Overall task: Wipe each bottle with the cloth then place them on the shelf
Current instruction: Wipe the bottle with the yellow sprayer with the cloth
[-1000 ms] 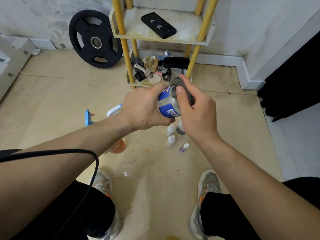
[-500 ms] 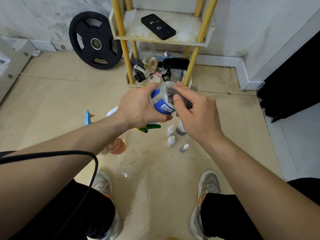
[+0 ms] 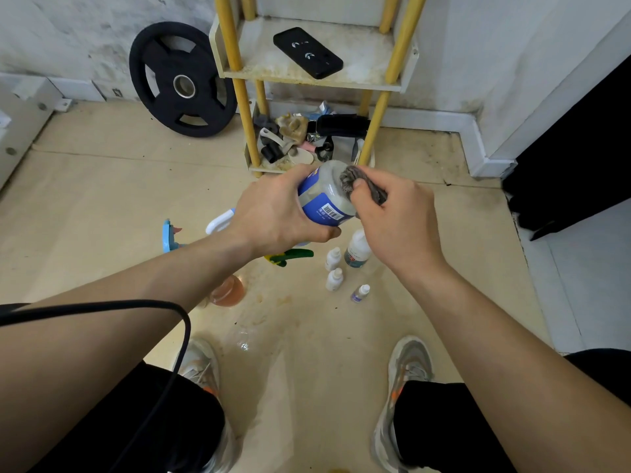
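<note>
My left hand (image 3: 273,213) grips a blue-labelled bottle (image 3: 324,196), tilted so its grey base faces me. My right hand (image 3: 399,220) pinches a bunched grey cloth (image 3: 358,184) and presses it against that base. On the floor below stand several small white bottles (image 3: 333,259), a larger one (image 3: 358,250) and a tiny dropper bottle (image 3: 360,292). A green sprayer head (image 3: 290,257) and an orange-liquid bottle (image 3: 227,290) sit partly hidden under my left forearm. The yellow-posted shelf (image 3: 375,75) stands ahead.
A black phone (image 3: 307,52) lies on the upper shelf board. The bottom shelf (image 3: 307,138) is crowded with odds and ends. A black weight plate (image 3: 181,80) leans on the wall at left. A blue object (image 3: 168,235) lies on the floor. My shoes (image 3: 406,377) frame the near floor.
The bottle has tipped further so its base faces me, and the cloth has slid from the bottle's side onto the base. Both hands stayed in about the same place.
</note>
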Action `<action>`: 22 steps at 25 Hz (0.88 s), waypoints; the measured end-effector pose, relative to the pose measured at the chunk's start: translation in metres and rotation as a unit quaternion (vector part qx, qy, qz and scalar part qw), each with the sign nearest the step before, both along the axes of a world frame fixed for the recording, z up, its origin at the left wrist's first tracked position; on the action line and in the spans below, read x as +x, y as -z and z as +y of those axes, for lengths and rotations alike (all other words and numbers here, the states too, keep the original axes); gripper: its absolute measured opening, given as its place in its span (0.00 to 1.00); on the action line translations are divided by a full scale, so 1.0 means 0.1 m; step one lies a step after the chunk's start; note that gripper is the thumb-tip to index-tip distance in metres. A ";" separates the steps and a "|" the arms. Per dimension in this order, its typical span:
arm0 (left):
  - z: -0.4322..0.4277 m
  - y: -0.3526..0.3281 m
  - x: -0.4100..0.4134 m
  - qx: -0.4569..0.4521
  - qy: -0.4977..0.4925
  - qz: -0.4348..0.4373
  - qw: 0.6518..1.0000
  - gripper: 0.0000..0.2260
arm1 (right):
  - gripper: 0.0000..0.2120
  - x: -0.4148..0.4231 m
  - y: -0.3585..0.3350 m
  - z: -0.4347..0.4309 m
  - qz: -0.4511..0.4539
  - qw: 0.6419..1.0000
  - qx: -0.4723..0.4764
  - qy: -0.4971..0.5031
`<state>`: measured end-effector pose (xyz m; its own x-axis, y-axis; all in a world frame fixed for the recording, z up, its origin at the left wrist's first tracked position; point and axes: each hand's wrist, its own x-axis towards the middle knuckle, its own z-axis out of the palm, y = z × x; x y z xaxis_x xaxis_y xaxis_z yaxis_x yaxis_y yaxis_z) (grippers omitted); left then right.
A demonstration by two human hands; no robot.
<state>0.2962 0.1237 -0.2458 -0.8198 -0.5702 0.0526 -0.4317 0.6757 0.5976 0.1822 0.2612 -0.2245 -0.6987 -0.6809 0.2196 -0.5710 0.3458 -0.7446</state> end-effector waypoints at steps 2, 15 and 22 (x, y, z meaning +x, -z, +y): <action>0.01 0.02 0.00 0.022 -0.010 0.001 1.000 0.35 | 0.11 -0.01 0.01 0.00 -0.002 0.999 -0.012 0.030; -0.02 0.07 0.03 0.052 0.007 0.018 0.998 0.35 | 0.13 0.00 0.10 0.04 0.009 0.999 -0.034 -0.035; -0.03 0.09 0.03 -0.033 0.079 -0.051 0.995 0.36 | 0.13 0.03 0.11 0.01 -0.042 0.998 -0.010 -0.043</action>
<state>0.2993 0.1204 -0.2553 -0.9019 -0.4319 -0.0022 -0.3728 0.7760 0.5087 0.1855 0.2627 -0.2356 -0.6543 -0.7353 0.1767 -0.5335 0.2833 -0.7969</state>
